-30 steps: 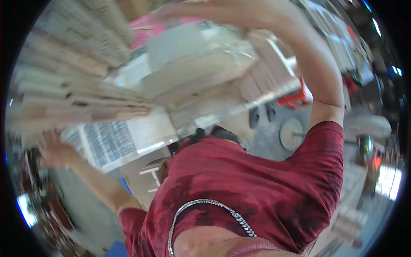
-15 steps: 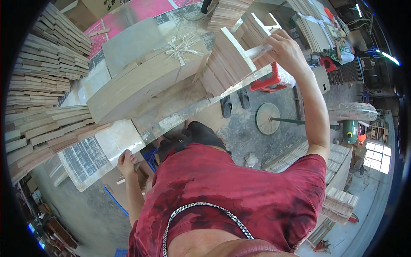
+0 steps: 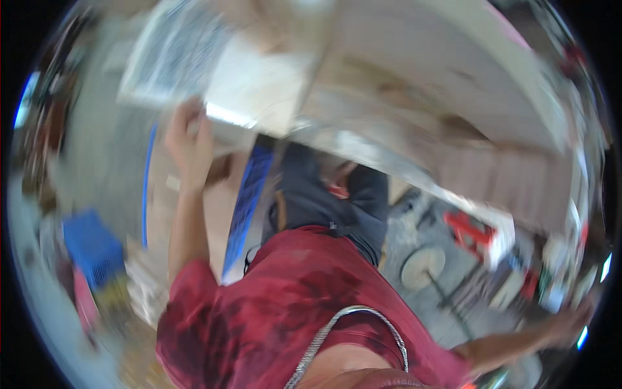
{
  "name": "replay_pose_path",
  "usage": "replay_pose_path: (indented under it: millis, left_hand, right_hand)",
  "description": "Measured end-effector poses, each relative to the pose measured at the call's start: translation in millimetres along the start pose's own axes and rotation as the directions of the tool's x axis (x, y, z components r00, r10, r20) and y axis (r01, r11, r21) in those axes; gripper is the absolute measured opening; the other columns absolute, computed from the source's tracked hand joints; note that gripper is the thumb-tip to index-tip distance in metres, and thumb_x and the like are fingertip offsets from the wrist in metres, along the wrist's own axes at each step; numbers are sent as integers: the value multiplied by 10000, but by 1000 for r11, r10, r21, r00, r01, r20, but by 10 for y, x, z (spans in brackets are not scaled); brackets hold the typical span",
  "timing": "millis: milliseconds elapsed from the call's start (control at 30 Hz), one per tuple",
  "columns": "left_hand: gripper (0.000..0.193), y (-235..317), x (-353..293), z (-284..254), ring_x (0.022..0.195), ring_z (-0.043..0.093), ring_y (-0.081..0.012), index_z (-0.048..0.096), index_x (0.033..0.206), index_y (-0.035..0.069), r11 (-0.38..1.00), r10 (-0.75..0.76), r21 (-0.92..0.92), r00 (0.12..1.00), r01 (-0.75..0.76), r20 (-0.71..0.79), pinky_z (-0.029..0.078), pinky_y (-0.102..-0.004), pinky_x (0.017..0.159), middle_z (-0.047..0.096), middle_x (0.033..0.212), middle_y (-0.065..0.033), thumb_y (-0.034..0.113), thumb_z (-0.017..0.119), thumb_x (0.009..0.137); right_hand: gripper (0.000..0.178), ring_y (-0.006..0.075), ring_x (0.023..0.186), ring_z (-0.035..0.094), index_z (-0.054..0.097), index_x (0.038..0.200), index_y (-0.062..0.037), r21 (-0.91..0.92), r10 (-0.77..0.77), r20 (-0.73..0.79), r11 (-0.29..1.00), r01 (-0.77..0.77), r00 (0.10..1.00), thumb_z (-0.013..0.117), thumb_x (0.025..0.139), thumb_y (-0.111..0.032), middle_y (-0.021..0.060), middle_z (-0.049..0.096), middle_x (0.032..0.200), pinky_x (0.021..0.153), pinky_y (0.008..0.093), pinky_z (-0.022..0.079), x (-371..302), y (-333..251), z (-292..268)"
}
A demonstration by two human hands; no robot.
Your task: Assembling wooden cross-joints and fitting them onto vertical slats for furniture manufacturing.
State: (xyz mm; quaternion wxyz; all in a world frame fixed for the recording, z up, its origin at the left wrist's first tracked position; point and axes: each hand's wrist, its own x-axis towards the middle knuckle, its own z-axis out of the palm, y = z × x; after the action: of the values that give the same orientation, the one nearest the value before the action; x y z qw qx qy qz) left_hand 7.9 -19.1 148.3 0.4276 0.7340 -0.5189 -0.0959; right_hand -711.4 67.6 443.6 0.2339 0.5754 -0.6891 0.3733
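My left hand (image 3: 188, 133) is at the near edge of a worn pale board (image 3: 259, 87), with its fingers loosely bent and apart. Nothing shows between them. Just below this hand is a brown panel or box (image 3: 217, 201) with a small dark brown piece (image 3: 220, 170) on it, too blurred to name. My right arm stretches far out to the lower right. The right hand (image 3: 570, 324) there is smeared by motion, so its fingers and anything in them cannot be made out.
A long workbench (image 3: 363, 149) runs across in front of me, with a blurred row of wooden pieces (image 3: 512, 181) at its right. Beyond its near edge are a red stool (image 3: 470, 233) and a round stand base (image 3: 423, 267). A blue crate (image 3: 94, 246) stands at the left.
The view has swung left. My right hand has left the white-edged wooden piece by the stacked boards and moved down to the far right. My left hand stays near the pale board.
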Motion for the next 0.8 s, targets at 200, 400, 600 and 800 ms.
replay_pose_path:
  millis: [200, 400, 600, 800]
  left_hand:
    - [450, -1044, -629, -1356, 1080, 688, -332, 690, 1202, 18, 711, -151, 678, 982, 185, -110, 541, -403, 903, 713, 1156, -196, 252, 760, 825]
    - [466, -1862, -1075, -904, 1064, 690, -356, 745, 1105, 29, 618, -392, 776, 906, 129, 162, 538, -453, 923, 725, 1131, -203, 376, 795, 798]
    - [356, -2483, -1077, -904, 858, 729, -360, 757, 867, 7, 723, -316, 661, 947, 201, 59, 555, -470, 758, 723, 860, -235, 356, 786, 800]
    - [178, -433, -1424, -1150, 730, 654, -183, 734, 972, 12, 998, -45, 18, 963, 52, -265, 520, -360, 740, 734, 845, -73, 176, 664, 959]
  right_hand:
    - [451, 289, 1098, 663, 577, 1272, 127, 769, -15, 294, 597, -227, 956, 601, 993, -226, 233, 667, 1215, 1034, 399, 506, -1642, -827, 1241]
    - [311, 228, 978, 700, 594, 1148, 37, 734, -291, 679, 263, -625, 675, 709, 892, -97, 246, 699, 1146, 873, 336, 546, -2795, -1838, 2343]
    - [188, 145, 819, 671, 619, 1014, -18, 577, -377, 794, 224, -785, 476, 730, 929, -144, 99, 709, 896, 747, 271, 504, -3075, -2186, 2585]
    - [183, 108, 790, 659, 612, 1012, -24, 555, -375, 809, 230, -799, 453, 712, 954, -167, 63, 715, 845, 702, 268, 494, -3386, -2204, 3017]
